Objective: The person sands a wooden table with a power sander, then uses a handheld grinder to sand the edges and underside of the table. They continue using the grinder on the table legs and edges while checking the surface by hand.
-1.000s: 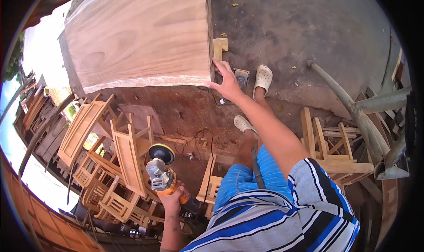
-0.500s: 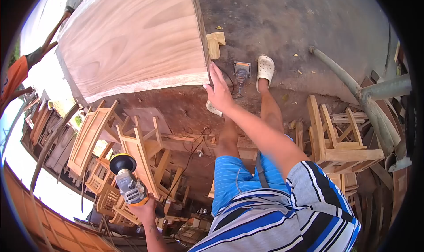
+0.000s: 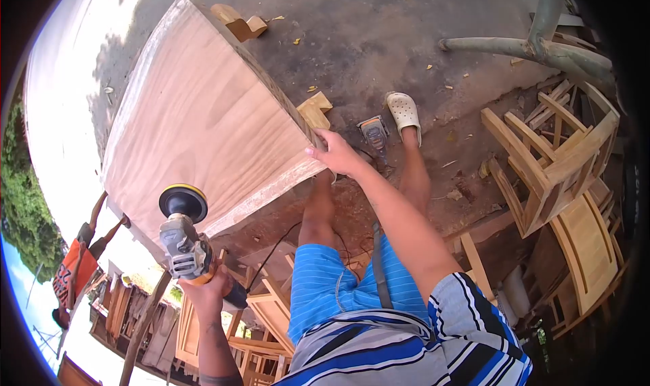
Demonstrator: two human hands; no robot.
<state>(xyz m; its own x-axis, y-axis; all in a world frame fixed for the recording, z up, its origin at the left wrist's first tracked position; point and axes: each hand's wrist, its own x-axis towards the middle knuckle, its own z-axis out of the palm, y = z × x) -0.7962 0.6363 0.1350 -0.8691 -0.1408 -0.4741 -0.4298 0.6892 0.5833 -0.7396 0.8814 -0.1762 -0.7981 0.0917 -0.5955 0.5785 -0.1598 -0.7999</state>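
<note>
My left hand [image 3: 206, 284] is wrapped round the body of a grey and orange power sander [image 3: 184, 247]. The sander's round black pad [image 3: 183, 203] has a yellow rim and is tilted upward, in front of a large pale wooden panel [image 3: 203, 115]. At the panel's near right corner is my right hand [image 3: 335, 154], with its thumb on the top face and its fingers bent at the side edge; the fingertips are partly hidden.
Another sander [image 3: 374, 132] lies on the ground by my foot in a white clog [image 3: 404, 110]. Wood blocks [image 3: 315, 110] sit beside the panel. Wooden furniture frames [image 3: 542, 156] stand right; metal pipes [image 3: 494, 46] are behind. A person in orange [image 3: 84, 267] is far left.
The view has turned, and the panel appears tilted and lower. The sander is raised closer to the panel in my left hand. My right hand's fingers, stretched out before, now bend at the corner.
</note>
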